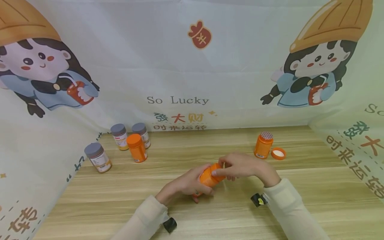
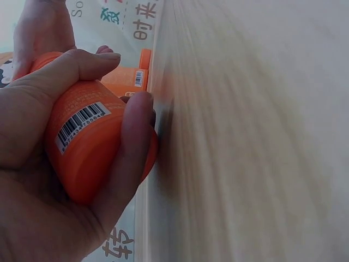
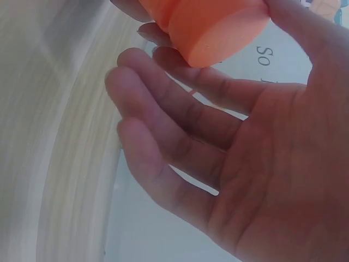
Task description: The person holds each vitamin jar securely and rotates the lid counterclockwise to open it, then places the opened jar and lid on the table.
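My left hand (image 1: 189, 181) wraps around an orange pill bottle (image 1: 208, 179), tilted with its cap end to the upper right. In the left wrist view, the bottle's barcode label (image 2: 82, 126) shows between thumb and fingers. My right hand (image 1: 241, 165) pinches the orange screw cap (image 3: 218, 31) between thumb and index finger. Its other fingers (image 3: 180, 144) are loosely bent below the cap. The cap sits on the bottle's neck. Bottle and hands are close over the wooden table.
At the back right, an uncapped orange bottle (image 1: 264, 145) with a foil seal stands beside its upturned cap (image 1: 278, 153). A capped orange bottle (image 1: 136, 149) and grey-lidded jars (image 1: 98, 158) stand at the left. Printed cloth (image 1: 180, 73) hangs behind the wooden table (image 1: 192, 220).
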